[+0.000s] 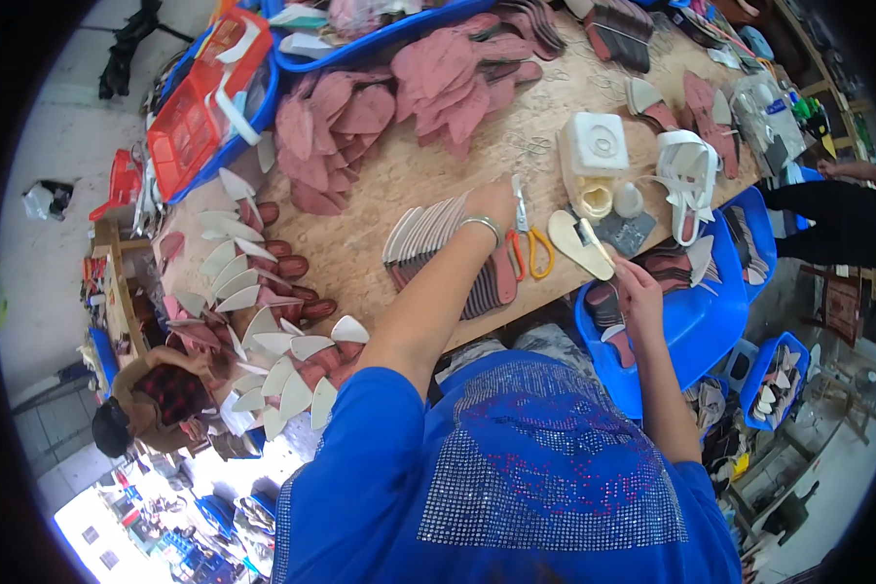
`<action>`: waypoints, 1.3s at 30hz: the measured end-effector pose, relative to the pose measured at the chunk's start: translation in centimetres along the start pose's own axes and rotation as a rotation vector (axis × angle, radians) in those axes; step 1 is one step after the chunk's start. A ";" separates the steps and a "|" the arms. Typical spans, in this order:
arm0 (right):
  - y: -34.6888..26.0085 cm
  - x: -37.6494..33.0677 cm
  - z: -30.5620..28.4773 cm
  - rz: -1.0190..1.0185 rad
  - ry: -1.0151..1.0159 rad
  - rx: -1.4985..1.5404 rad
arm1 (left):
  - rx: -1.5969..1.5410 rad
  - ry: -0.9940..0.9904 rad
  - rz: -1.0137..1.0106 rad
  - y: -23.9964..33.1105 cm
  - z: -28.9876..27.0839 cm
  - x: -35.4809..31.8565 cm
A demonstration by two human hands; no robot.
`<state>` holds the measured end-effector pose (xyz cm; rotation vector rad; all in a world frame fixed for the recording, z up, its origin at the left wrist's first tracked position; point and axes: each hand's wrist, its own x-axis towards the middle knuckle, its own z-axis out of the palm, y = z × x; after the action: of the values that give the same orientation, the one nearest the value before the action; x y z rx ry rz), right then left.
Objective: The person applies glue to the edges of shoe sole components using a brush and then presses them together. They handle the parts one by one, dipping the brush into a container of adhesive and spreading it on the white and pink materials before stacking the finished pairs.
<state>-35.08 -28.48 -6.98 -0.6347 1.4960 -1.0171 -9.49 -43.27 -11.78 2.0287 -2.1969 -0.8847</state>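
Note:
Between the fingers of my right hand [638, 297] is the handle of a small brush [594, 239]. Its pale head lies over a cream sole-shaped piece [572, 249] near the table's edge. My left hand [493, 201] reaches to the far right end of an overlapping row of insoles [428, 230], white at one end and dark at the other. Its fingers are too unclear to tell whether they grip. Orange-handled scissors [529, 248] lie just right of that hand. Beyond the brush stand a white square container [594, 146] and an open jar [592, 199] with yellowish smears.
Piles of reddish sole pieces [336, 136] cover the table's far left. White-tipped insoles [234, 282] line its left side, where another person [165, 394] works. A white sandal-like form [689, 180] stands at right. Blue bins [667, 336] sit below the right edge.

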 end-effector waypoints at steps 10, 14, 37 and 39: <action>0.3 9.1 -2.2 -0.485 0.199 -0.944 | -0.482 -0.247 -0.203 0.8 0.6 -1.0; -0.1 11.5 -1.5 -0.559 0.140 -1.135 | -0.535 -0.277 -0.203 0.5 1.9 -4.7; 0.0 12.0 -3.2 -0.589 0.039 -1.213 | -1.208 -0.337 -0.312 3.1 -2.5 -16.4; 0.2 12.2 -3.7 -0.564 0.023 -1.216 | -1.396 -0.324 -0.366 3.1 -1.3 -17.0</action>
<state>-40.96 -37.79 -13.34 -1.9762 1.9255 -0.3769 -9.18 -28.10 -3.44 1.4788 -0.6280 -2.0348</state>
